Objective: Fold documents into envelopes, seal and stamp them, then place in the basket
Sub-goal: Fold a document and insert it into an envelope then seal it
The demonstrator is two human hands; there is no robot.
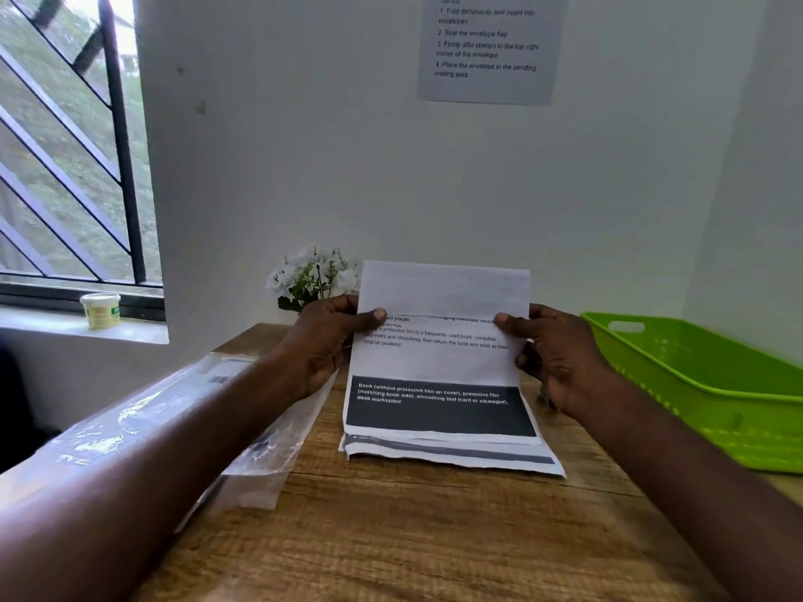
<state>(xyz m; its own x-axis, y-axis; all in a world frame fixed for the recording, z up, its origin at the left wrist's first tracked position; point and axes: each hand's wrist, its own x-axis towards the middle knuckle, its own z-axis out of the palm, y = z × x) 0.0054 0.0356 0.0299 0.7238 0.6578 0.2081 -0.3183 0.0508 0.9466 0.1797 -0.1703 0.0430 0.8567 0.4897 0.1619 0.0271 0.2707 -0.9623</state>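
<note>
Pinching a printed document (439, 358) at its two side edges, the left hand (323, 341) and the right hand (556, 358) each make a grip with the thumb on the printed face and the fingers curled behind. Both thumbs sit right at the line where the top part of the sheet turns over, which looks like a way to keep the edges lined up while a fold is made; the fold itself seems only started, not creased.

The document is held up off the surface (413, 536), tilted back toward the wall, its lower edge coming down to a stack of further sheets (452, 454) lying flat below it. Its long axis runs away from the person, top edge toward the wall, and the print reads upright from the person's side, the dark banner lowest.

To the left lies a clear plastic sleeve (269, 445), partly under the left forearm. The green basket (712, 384) waits at the right, well apart from the sheet. Behind the hands stands a small pot of white flowers (315, 275).
</note>
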